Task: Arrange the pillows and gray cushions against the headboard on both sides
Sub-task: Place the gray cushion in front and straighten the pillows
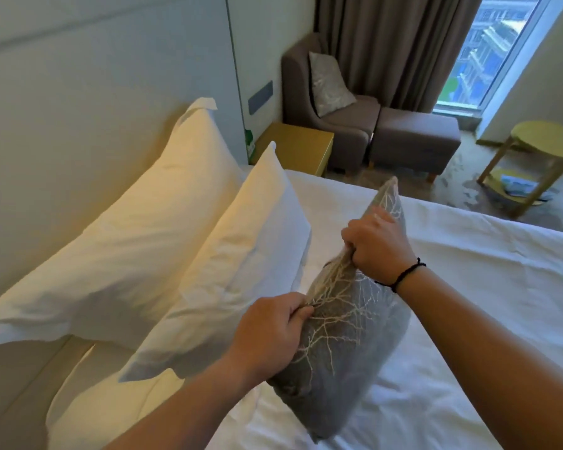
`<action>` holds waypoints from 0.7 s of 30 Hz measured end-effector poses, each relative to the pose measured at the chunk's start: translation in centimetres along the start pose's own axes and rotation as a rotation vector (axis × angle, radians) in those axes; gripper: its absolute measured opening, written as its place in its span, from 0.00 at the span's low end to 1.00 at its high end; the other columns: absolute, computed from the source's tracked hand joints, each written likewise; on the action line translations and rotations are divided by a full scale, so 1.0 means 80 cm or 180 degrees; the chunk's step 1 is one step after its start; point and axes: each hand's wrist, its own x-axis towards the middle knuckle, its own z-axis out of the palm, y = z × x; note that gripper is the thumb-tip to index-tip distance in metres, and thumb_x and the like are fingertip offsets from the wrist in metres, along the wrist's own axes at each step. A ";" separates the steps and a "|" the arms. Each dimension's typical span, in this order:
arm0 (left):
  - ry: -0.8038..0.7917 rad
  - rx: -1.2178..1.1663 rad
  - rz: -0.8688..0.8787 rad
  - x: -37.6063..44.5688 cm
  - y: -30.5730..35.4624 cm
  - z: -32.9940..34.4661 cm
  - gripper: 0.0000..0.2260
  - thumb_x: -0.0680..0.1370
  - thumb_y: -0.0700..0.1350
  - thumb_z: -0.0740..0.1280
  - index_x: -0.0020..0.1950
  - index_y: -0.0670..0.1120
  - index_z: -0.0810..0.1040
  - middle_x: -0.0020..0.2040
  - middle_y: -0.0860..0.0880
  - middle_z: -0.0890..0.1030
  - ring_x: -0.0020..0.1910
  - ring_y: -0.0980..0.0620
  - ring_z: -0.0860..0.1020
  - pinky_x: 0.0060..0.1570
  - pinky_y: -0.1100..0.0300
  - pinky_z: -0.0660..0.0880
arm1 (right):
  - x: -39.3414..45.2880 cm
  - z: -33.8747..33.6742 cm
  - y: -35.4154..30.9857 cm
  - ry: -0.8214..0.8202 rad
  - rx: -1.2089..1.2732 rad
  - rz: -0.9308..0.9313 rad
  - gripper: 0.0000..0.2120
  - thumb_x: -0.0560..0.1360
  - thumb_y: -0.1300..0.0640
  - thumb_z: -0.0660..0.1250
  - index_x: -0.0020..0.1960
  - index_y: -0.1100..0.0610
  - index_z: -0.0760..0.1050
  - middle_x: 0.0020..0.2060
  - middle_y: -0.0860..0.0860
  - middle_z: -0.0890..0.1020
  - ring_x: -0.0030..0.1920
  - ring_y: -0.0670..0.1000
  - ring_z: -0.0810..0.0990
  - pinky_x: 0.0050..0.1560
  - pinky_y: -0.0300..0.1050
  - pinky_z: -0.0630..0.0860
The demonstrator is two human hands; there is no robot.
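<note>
A gray cushion [348,336] with a pale branch pattern stands on edge on the white bed [488,287]. My left hand [270,332] and my right hand [376,245] both pinch its top edge. Just left of the cushion, two white pillows lean toward the pale headboard [78,108]: the rear pillow [137,235] rests against it, and the front pillow [241,267] leans on the rear one. A second gray cushion [329,82] sits on the armchair across the room.
A yellow nightstand [298,147] stands beside the bed's far side. Behind it are a brown armchair [348,125] and footstool [416,138]. A round yellow side table [543,147] stands at right near the window [491,50] and curtain.
</note>
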 end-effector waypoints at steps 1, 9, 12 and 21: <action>0.0112 0.0039 0.0031 0.006 -0.002 -0.011 0.13 0.79 0.57 0.59 0.46 0.53 0.79 0.38 0.55 0.82 0.38 0.57 0.78 0.41 0.52 0.76 | 0.016 -0.005 -0.006 0.0227 0.0120 0.0020 0.12 0.69 0.64 0.65 0.31 0.51 0.73 0.32 0.47 0.77 0.37 0.52 0.75 0.58 0.53 0.72; 0.0041 0.0545 -0.1338 0.023 -0.100 -0.071 0.18 0.77 0.55 0.67 0.66 0.56 0.72 0.64 0.53 0.79 0.58 0.48 0.79 0.54 0.53 0.75 | 0.065 0.107 -0.142 -0.1647 0.1746 0.0888 0.31 0.75 0.32 0.56 0.75 0.37 0.54 0.77 0.52 0.55 0.75 0.61 0.55 0.71 0.70 0.56; 0.0047 0.0574 -0.1645 -0.020 -0.147 -0.081 0.23 0.76 0.60 0.65 0.70 0.57 0.69 0.69 0.53 0.75 0.61 0.49 0.77 0.56 0.53 0.74 | 0.053 0.148 -0.184 -0.1846 0.2184 0.1090 0.37 0.72 0.28 0.55 0.75 0.34 0.43 0.79 0.52 0.43 0.76 0.66 0.52 0.70 0.70 0.57; 0.0422 0.0360 -0.2152 -0.080 -0.204 -0.129 0.16 0.76 0.57 0.67 0.63 0.55 0.76 0.57 0.55 0.81 0.55 0.52 0.78 0.54 0.55 0.75 | 0.082 0.125 -0.183 -0.0992 0.2603 0.1563 0.29 0.73 0.34 0.62 0.64 0.52 0.69 0.62 0.54 0.72 0.60 0.57 0.74 0.60 0.59 0.73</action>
